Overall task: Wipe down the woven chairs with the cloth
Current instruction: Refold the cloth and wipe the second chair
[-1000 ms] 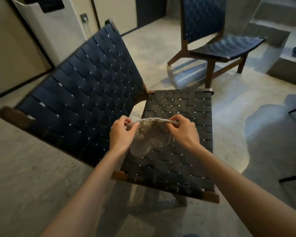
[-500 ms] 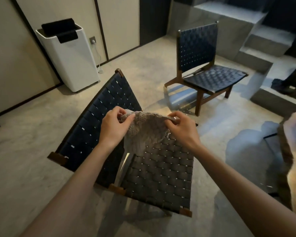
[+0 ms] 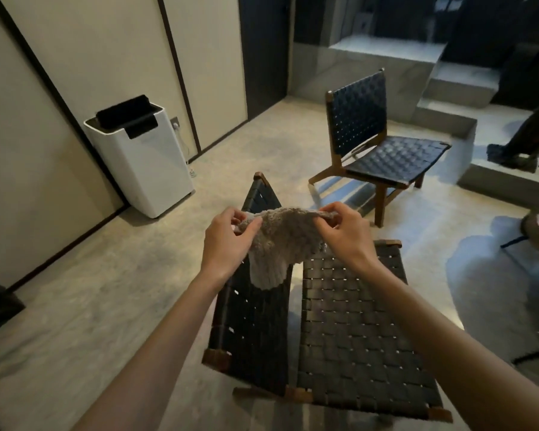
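Loosely cloth (image 3: 277, 244) spans left hand (image 3: 227, 241), right hand (image 3: 346, 234)

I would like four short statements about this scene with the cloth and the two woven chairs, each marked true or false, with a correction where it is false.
1. The left hand and the right hand both pinch the cloth over the near chair. True.
2. The cloth lies spread flat on the near chair's seat. False: it hangs down from the two hands.
3. The far chair stands to the right of the white appliance. True.
4. The far chair lies tipped over on its side. False: it stands upright on its legs.
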Demonstrator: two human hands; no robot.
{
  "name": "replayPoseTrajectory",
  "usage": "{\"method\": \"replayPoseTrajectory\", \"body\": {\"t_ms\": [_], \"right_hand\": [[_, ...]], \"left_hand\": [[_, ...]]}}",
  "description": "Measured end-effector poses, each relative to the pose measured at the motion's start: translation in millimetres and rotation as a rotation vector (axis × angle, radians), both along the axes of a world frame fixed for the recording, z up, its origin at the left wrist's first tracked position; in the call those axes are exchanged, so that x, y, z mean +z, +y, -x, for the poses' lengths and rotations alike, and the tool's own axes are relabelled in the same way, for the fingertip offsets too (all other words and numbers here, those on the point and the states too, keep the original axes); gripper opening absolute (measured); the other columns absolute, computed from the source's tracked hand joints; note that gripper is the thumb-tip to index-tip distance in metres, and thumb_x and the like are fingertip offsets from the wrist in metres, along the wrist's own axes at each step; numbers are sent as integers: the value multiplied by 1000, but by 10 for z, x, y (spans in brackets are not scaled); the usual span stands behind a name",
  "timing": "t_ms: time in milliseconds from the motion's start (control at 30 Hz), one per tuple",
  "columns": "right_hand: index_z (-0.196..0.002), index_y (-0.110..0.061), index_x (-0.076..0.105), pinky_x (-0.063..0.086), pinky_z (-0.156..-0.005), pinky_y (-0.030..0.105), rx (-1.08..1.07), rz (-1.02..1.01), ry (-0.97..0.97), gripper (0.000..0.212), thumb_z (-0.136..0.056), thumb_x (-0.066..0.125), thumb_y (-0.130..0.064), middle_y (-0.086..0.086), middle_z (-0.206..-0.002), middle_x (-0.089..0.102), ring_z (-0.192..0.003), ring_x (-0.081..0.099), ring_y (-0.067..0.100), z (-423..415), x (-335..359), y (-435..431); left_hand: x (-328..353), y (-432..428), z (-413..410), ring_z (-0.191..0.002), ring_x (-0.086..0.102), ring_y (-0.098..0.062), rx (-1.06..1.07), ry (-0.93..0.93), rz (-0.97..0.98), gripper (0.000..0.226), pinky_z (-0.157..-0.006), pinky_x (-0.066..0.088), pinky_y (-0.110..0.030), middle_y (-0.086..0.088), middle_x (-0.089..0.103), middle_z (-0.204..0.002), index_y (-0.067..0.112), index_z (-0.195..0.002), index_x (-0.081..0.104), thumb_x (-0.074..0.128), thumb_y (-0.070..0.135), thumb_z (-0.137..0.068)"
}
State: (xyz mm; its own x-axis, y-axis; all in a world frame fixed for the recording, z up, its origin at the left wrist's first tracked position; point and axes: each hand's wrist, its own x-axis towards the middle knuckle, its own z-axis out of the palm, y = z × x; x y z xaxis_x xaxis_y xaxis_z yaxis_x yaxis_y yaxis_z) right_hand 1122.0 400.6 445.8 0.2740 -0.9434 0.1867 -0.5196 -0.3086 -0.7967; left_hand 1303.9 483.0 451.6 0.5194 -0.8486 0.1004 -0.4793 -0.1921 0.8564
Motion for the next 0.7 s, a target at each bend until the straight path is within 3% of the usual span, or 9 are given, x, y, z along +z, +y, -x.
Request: {"method": "replayPoseTrajectory", "body": {"t_ms": [133, 267, 500, 700], "right_hand": [[-104, -17, 61, 56, -76, 28, -58, 7, -34, 16, -91, 62, -26, 0, -97, 66, -86, 63, 13, -536, 106, 89], [-103, -19, 60, 53, -71, 20, -82, 34, -24, 14, -91, 62, -27, -6, -93, 62, -82, 61, 9, -946, 169, 44], [-104, -18, 60, 58, -76, 31, -179, 60, -22, 17, -91, 62, -29, 0, -98, 68, -85, 64, 12, -1634, 224, -315], [-97, -24, 56, 58, -74, 30, -270, 59, -54, 8, -92, 61, -27, -5, -92, 64, -83, 63, 9, -2174, 223, -791]], "left_hand": [[183, 17, -528, -90, 62, -22, -59, 32, -6, 20, -76, 58, -43, -5, 58, -100, 15, -92, 56, 63, 34, -88], [315, -136, -968, -93, 62, -26, -98, 24, 7, 24, -78, 57, -45, -10, 58, -103, 10, -96, 57, 63, 33, -88], [421, -683, -1618, -96, 61, -25, -191, 4, 21, 24, -81, 56, -44, -12, 58, -107, 10, -100, 55, 61, 32, -90], [493, -1341, -2116, -95, 61, -26, -325, -25, 15, 23, -81, 56, -44, -13, 58, -106, 7, -101, 56, 61, 27, -91]]}}
